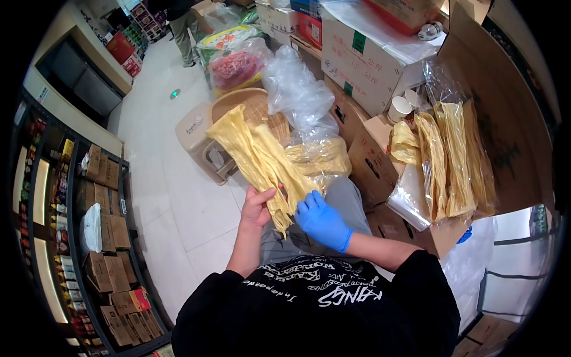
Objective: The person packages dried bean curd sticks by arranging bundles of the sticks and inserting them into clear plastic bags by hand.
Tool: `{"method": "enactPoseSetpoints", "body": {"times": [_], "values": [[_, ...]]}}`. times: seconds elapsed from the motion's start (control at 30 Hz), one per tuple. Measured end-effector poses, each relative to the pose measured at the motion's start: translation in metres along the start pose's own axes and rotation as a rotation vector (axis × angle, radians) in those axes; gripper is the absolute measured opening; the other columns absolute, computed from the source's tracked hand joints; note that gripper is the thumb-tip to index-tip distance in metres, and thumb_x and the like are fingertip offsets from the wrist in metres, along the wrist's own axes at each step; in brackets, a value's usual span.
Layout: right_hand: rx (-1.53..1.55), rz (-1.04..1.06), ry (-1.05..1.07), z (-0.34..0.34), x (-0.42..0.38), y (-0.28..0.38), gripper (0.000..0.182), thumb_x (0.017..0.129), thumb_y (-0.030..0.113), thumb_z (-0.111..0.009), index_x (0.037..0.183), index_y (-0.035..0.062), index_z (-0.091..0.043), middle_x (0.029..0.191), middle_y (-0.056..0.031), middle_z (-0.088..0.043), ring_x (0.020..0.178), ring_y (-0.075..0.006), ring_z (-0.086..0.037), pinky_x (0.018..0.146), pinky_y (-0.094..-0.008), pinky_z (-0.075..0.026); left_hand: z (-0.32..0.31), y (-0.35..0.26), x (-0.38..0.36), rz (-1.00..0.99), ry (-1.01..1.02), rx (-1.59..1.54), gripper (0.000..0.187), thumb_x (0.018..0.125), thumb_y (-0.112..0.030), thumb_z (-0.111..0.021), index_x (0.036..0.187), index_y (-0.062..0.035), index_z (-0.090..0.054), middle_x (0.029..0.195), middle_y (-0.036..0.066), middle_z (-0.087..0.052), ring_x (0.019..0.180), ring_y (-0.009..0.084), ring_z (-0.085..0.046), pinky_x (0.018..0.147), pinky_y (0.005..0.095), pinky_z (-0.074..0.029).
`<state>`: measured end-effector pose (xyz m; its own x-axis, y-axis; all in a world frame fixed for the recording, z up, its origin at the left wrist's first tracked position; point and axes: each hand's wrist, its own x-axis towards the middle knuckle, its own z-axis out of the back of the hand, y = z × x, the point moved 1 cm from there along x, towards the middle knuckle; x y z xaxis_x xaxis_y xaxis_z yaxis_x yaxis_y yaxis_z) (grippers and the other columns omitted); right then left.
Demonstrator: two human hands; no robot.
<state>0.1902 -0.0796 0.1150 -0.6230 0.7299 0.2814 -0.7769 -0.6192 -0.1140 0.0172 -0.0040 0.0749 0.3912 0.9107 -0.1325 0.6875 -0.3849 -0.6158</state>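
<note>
Gloved right hand [323, 221]: bent its fingers close together against the lower right edge of the yellow bundle [257, 163]; whether they gripped it could not be told
Bare left hand [258, 206]: held the lower left side, thumb on top
Yellow bundle: slanted in the air above the lap [348, 205], its upper end overlapping the basket [244, 100] in view; contact there was unclear
Good handling: the creased strips looked dry and brittle, so a light, broad hold and slow turning probably suited them best, with loose lower tips kept supported
Wrapped strips [327, 159]: lay in clear plastic just beyond the lap
Open carton [517, 140]: more bagged strips [455, 160] leaned inside its tall right flap
Beige stool [193, 130]: stood left of the basket
Far aisle: a person [182, 37] stood near the piled bags [235, 65]
</note>
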Motion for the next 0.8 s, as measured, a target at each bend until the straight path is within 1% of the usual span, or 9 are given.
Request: {"method": "enactPoseSetpoints", "body": {"times": [0.1,0.17,0.23,0.37,0.43,0.57,0.7,0.77,0.8], "values": [[-0.022,0.015,-0.014,-0.001,0.001,0.003,0.011,0.073,0.015,-0.056,0.073,0.0054,-0.06,0.078,-0.0098,-0.049,0.082,-0.0271,-0.049,0.081,-0.0365,-0.042,-0.003,0.003,0.0,-0.072,-0.018,0.2,0.047,0.081,-0.001,-0.06,0.126,-0.0028,-0.046,0.102,0.014,-0.061,0.093,0.0253,-0.063,0.082,0.0435,-0.056],[-0.014,0.009,-0.004,0.0,-0.001,0.003,0.012,0.073,0.016,-0.055,0.072,0.0052,-0.061,0.079,-0.01,-0.049,0.082,-0.0275,-0.049,0.081,-0.0367,-0.042,-0.003,0.001,-0.002,-0.069,-0.012,0.212,0.048,0.081,-0.001,-0.061,0.126,-0.0035,-0.046,0.102,0.014,-0.061,0.094,0.0258,-0.063,0.081,0.0453,-0.056],[-0.02,-0.013,0.079,0.001,-0.002,0.001,0.02,0.076,0.017,-0.054,0.081,0.0009,-0.066,0.082,-0.0125,-0.053,0.089,-0.0311,-0.051,0.087,-0.0437,-0.04,-0.011,-0.004,-0.01,0.021,-0.026,0.071,0.048,0.081,-0.003,-0.062,0.126,-0.0049,-0.045,0.102,0.014,-0.061,0.093,0.0266,-0.063,0.08,0.0474,-0.056],[-0.055,0.026,0.061,-0.002,-0.011,0.008,0.022,0.077,0.018,-0.054,0.083,0.0001,-0.066,0.086,-0.0134,-0.053,0.094,-0.0329,-0.05,0.089,-0.0448,-0.039,-0.009,-0.009,-0.01,0.081,-0.004,-0.015,0.047,0.083,-0.004,-0.062,0.127,-0.0064,-0.045,0.102,0.014,-0.062,0.093,0.027,-0.064,0.08,0.0488,-0.055],[-0.156,0.026,-0.088,-0.005,-0.011,0.017,0.023,0.077,0.019,-0.054,0.084,-0.0002,-0.065,0.09,-0.0142,-0.052,0.098,-0.0338,-0.05,0.092,-0.0453,-0.039,-0.006,0.0,-0.003,-0.008,-0.061,-0.038,0.046,0.084,-0.004,-0.061,0.128,-0.0069,-0.046,0.101,0.013,-0.063,0.095,0.0265,-0.064,0.081,0.05,-0.055],[-0.112,0.004,-0.066,-0.008,-0.012,0.018,0.023,0.076,0.02,-0.054,0.084,0.0011,-0.064,0.093,-0.0138,-0.051,0.1,-0.0334,-0.049,0.092,-0.0463,-0.039,-0.008,0.004,0.0,-0.041,-0.145,-0.081,0.049,0.085,-0.003,-0.059,0.131,-0.004,-0.044,0.11,0.015,-0.063,0.1,0.0293,-0.063,0.089,0.0459,-0.052],[0.009,0.158,-0.233,0.003,-0.021,0.005,0.017,0.075,0.02,-0.056,0.083,0.0061,-0.062,0.094,-0.0114,-0.049,0.097,-0.0315,-0.049,0.089,-0.0473,-0.04,-0.004,-0.002,-0.006,0.047,-0.074,-0.234,0.055,0.084,-0.003,-0.059,0.136,-0.0023,-0.04,0.12,0.017,-0.058,0.106,0.0319,-0.06,0.096,0.0449,-0.048],[0.058,0.182,-0.272,0.005,-0.024,0.003,0.015,0.074,0.02,-0.057,0.081,0.0077,-0.061,0.093,-0.0105,-0.048,0.096,-0.0308,-0.049,0.088,-0.0475,-0.04,-0.011,-0.005,-0.011,-0.041,-0.032,-0.093,0.058,0.084,-0.004,-0.058,0.138,-0.0027,-0.036,0.128,0.018,-0.053,0.113,0.0326,-0.056,0.099,0.0461,-0.045],[0.046,0.153,-0.24,0.005,-0.025,0.002,0.017,0.071,0.02,-0.058,0.084,0.0089,-0.06,0.093,-0.0091,-0.048,0.096,-0.0292,-0.048,0.088,-0.047,-0.041,-0.011,-0.006,-0.013,-0.044,-0.021,-0.074,0.06,0.083,-0.006,-0.061,0.137,-0.0032,-0.036,0.124,0.017,-0.054,0.116,0.0334,-0.054,0.099,0.048,-0.045]]}}
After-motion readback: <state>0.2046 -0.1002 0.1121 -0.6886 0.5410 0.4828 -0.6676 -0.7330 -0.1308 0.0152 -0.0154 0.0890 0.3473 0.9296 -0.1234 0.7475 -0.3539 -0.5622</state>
